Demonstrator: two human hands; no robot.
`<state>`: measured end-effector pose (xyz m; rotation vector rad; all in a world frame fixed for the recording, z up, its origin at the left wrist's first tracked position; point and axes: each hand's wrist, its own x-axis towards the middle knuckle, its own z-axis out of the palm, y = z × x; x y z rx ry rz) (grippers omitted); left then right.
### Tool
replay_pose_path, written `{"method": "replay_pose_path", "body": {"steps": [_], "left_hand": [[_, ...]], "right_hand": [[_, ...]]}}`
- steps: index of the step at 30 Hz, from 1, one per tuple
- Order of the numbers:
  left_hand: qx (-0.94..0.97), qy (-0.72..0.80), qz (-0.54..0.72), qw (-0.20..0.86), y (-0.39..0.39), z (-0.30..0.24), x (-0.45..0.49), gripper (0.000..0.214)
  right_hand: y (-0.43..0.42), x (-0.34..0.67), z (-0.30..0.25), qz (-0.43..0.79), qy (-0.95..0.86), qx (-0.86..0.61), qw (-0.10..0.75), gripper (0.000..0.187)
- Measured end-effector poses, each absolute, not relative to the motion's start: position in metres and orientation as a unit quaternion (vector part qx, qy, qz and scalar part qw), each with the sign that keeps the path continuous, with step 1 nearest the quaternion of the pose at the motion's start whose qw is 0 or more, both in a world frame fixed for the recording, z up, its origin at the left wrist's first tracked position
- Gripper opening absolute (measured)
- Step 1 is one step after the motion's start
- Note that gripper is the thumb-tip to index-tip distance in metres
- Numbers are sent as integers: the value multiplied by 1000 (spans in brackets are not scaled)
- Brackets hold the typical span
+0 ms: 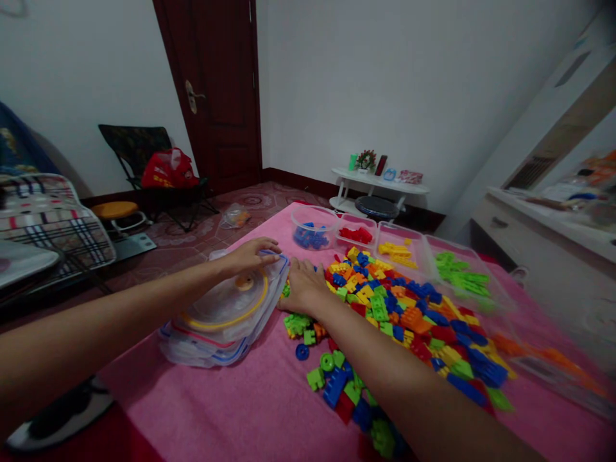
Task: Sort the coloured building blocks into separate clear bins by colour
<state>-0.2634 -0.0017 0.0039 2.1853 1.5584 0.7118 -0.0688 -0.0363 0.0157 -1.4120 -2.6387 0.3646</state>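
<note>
My left hand (pixel 253 255) lies over the far edge of a stack of clear plastic lids (pixel 216 305) with coloured seals, its fingers stretched out. Beside that stack, my right hand (pixel 304 285) is lowered onto the left edge of a heap of toy building bricks (pixel 380 305); its fingers are apart and their tips are partly hidden. Green bricks (pixel 297 324) and a blue wheel (pixel 302 351) lie just below the right hand. My right forearm crosses over the near part of the heap.
Along the far side of the pink-covered table (pixel 260 398) stand clear containers: a round one with blue bricks (pixel 310 236), then others with red bricks (pixel 356 235), yellow bricks (pixel 398 253) and green bricks (pixel 462 273). Orange bricks (pixel 548 356) sit in another at right.
</note>
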Motion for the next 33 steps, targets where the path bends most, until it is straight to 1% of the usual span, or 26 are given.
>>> {"method": "replay_pose_path", "body": {"steps": [2,5,11,14,17,19,21,25,27,33], "left_hand": [[771,557,252,180,-3,5,-261,50],[771,561,241,181,-2,4,-259,50],[772,558,233,195,-3,3,-259,48],[770,558,232,204,-5,5,-258,49],[766,562,230,209,-5,5,-256,51],[765,565,229,209,-5,5,-256,51],[765,564,231,208,-3,4,-257,51],[769,558,228,212,-3,3,-258,51],[770,559,225,212,-3,3,-259,52],[776,555,217,205,-3,4,-259,54]], "right_hand": [[-35,-73,12,107,-877,-461,80,92],[-36,-75,10,87,-877,-465,85,72],[-36,-70,13,50,-867,-492,69,44],[-35,-69,15,45,-856,-511,69,42],[-36,-69,18,64,-844,-528,61,50],[-36,-70,20,77,-840,-535,45,51],[-35,-70,21,87,-836,-541,38,44],[-33,-69,20,84,-827,-552,64,30],[-32,-68,19,73,-832,-547,58,27],[-34,-58,30,37,-859,-511,6,24]]}}
